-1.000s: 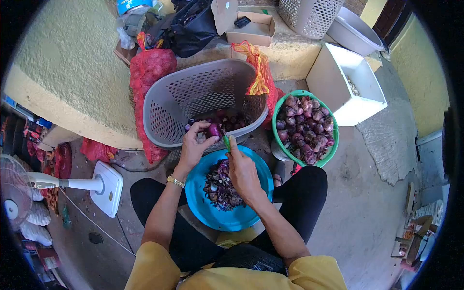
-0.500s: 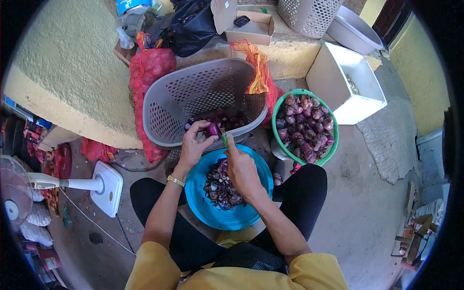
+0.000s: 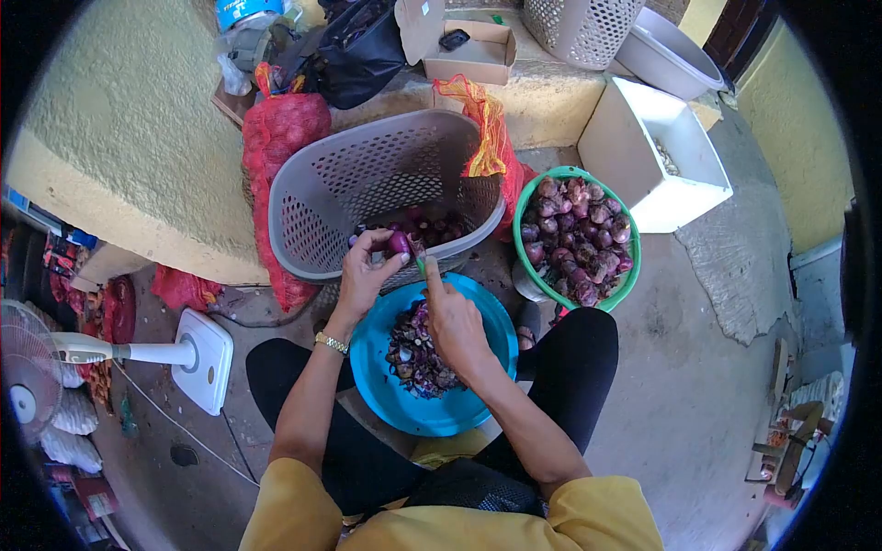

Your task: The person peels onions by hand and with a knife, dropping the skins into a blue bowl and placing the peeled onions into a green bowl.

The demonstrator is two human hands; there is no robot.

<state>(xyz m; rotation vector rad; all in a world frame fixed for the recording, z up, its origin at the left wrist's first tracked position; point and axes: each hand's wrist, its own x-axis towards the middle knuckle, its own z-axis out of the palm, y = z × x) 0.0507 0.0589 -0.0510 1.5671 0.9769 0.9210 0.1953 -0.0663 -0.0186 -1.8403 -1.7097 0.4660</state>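
Closed grips: red onion (image 3: pixel 398 242) in left hand (image 3: pixel 362 279), green knife (image 3: pixel 422 266) at its four o'clock in right hand (image 3: pixel 455 323).
Possible left-hand cut from a slip off the rounded onion.

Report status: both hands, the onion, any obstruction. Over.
Left hand holding purple onion in its fingers. Right hand gripping green tool beside it. Blue basin with onion peelings below. Nothing visibly blocking either hand.

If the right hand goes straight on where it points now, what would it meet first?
The right hand would probably first meet the purple onion held in the left hand, though depth is unclear from this single view.
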